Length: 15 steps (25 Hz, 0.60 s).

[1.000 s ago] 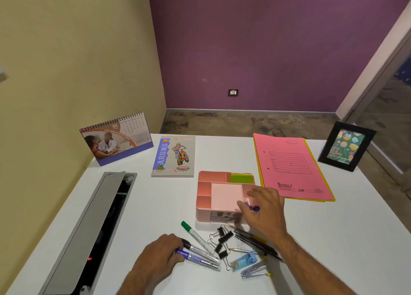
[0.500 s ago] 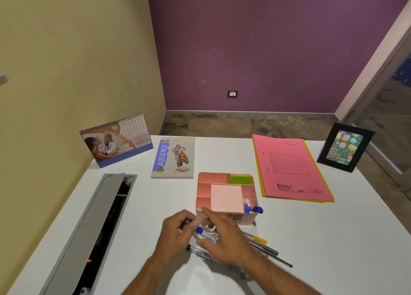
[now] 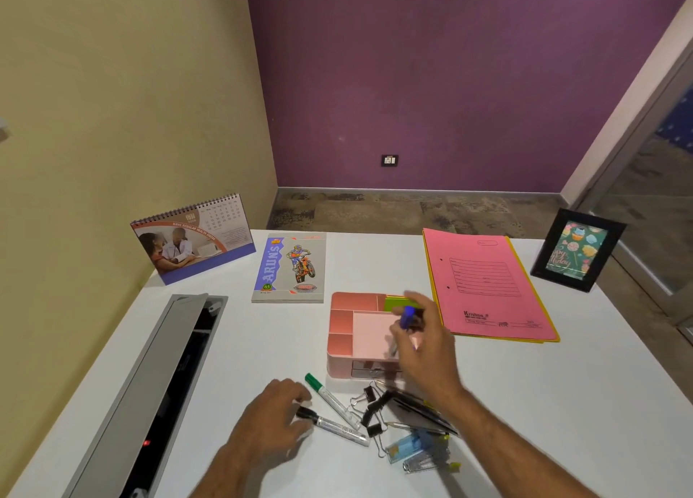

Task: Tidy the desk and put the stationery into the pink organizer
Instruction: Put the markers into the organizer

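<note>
White tabletop point(image 3: 562, 403) lies bare along its right edge. Right hand point(image 3: 423, 351) pinches a blue-capped marker point(image 3: 407, 317) over the pink organizer point(image 3: 341, 332), mid-tabletop. Left hand point(image 3: 273, 418) grips a black-capped marker point(image 3: 330, 424) near the front edge, beside binder clips point(image 3: 369, 407).

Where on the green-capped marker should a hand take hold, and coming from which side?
Pinch the green-capped marker mid-barrel, coming from above. It lies flat on the desk, with the black-capped marker close on one side and binder clips near its far end.
</note>
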### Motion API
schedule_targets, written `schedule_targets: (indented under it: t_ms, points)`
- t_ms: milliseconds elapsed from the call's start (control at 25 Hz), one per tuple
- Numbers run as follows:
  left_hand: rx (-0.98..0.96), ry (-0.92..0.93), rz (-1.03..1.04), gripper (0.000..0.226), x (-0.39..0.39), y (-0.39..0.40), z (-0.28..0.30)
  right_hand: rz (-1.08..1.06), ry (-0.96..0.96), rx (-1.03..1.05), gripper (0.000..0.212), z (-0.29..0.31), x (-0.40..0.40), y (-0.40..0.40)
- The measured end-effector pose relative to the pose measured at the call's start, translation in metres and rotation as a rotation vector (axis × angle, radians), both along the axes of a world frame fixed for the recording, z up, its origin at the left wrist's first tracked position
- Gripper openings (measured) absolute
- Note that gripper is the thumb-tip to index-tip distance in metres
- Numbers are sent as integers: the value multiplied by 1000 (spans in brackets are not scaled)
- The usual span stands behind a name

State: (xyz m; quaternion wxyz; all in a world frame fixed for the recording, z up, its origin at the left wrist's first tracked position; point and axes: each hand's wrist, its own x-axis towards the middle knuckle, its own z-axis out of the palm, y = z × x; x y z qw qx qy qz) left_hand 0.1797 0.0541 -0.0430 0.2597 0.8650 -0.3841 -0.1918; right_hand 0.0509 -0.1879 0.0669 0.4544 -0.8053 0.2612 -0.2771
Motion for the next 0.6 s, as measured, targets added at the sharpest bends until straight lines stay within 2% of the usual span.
schedule_targets:
  t_ms: [80, 160, 280, 600]
  points:
    - [83, -38, -22, 32, -1, 11, -14, -69, -16, -77, 51, 5, -1, -18]
    - [108, -83, -30, 31, -1, 14, -24, -124, -7, -126, 44, 2, -2, -33]
    - [116, -130, -31, 25, 0, 10, -29, -158, 37, -77, 37, -10, -5, -45]
    - [98, -149, -38, 14, -7, 0, -27, -44, 389, -212, 23, -51, -18, -51]
